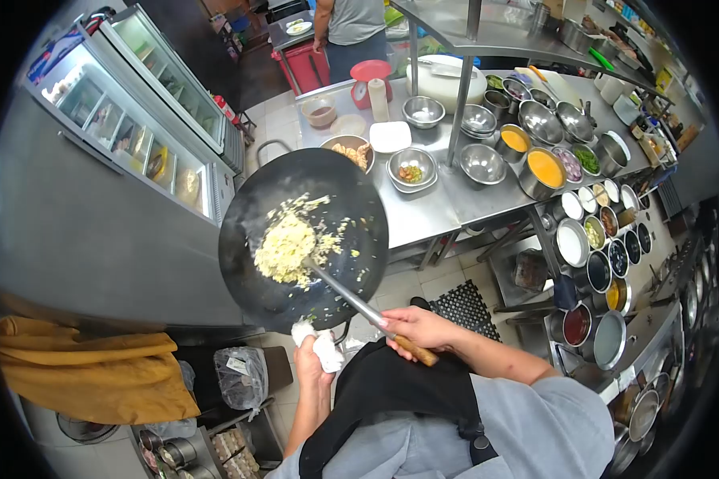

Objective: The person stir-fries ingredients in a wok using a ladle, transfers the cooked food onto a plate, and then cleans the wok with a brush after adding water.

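Note:
A black wok (244,191) is lifted in front of me, with a mound of fried rice (286,247) and scattered grains inside. My left hand (305,366) is closed around a folded white cloth (326,351) at the wok's near rim, beside a metal loop handle (345,330). The cloth hides how the fingers meet the wok. My right hand (415,329) grips the wooden end of a long metal ladle (351,297). Its head is buried in the rice, so its shape is hidden.
Beyond the wok, a steel counter (433,219) carries metal bowls (411,168), a white square dish (391,137) and pots of orange liquid (546,168). Several sauce containers (573,242) stand right. Glass-door fridges (120,128) are left. Another person (358,32) stands at the back.

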`<state>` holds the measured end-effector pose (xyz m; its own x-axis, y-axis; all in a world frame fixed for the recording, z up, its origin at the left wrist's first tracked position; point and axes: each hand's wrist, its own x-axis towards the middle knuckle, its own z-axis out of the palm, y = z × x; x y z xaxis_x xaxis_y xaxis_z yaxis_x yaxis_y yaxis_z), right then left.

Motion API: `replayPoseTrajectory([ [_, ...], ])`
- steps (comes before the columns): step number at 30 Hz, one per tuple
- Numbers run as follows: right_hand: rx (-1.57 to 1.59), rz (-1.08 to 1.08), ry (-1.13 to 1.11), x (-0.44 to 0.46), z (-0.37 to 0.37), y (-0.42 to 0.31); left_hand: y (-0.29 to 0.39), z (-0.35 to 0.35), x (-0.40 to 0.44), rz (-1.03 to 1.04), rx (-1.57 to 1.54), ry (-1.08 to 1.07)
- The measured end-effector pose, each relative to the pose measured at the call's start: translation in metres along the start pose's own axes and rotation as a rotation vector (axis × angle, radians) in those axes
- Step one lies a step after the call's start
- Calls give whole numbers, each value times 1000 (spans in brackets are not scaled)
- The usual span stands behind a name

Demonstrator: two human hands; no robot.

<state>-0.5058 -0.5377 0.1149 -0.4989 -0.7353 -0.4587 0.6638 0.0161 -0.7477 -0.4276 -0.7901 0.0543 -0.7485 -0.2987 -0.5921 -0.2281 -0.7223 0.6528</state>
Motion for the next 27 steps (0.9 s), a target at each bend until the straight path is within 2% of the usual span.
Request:
replayPoseTrajectory([
  [1,-346,-82,7,7,-11,-9,3,13,-2,26,-41,37],
  [2,-502,-123,-94,19,-30,-14,0,16,2,50,-50,65],
  [3,-539,28,-242,26,-57,-25,-2,21,4,60,-47,76],
  [5,-554,62,-316,42,-107,-62,-6,31,6,106,-196,119],
  [7,-633,-155,-74,88,-188,-89,-9,39,10,141,-201,187],
  [8,-676,-202,300,129,-236,-99,-12,40,11,162,-222,221],
  [9,-950,-408,516,158,-275,-124,-16,41,11,184,-245,259],
  [10,-951,-435,814,177,-295,-153,-19,47,9,198,-265,327],
  [11,-1059,-425,1027,228,-347,-161,-22,51,7,215,-276,350],
  [13,-1172,-320,1175,270,-393,-189,-28,59,0,209,-251,447],
  [17,-950,2,1142,325,-434,-210,-41,67,-24,230,-361,599],
  [19,-985,70,1089,349,-459,-204,-45,73,-35,251,-381,655],
  [21,-1057,116,925,373,-496,-199,-58,62,-44,240,-424,674],
  [22,-1154,93,1004,386,-512,-191,-65,56,-47,244,-429,684],
  [23,-954,63,1086,370,-495,-200,-71,52,-51,247,-444,696],
  [25,-948,39,1218,333,-451,-219,-83,45,-55,254,-477,752],
  [27,-1051,-3,1187,327,-456,-217,-90,41,-61,257,-498,798],
])
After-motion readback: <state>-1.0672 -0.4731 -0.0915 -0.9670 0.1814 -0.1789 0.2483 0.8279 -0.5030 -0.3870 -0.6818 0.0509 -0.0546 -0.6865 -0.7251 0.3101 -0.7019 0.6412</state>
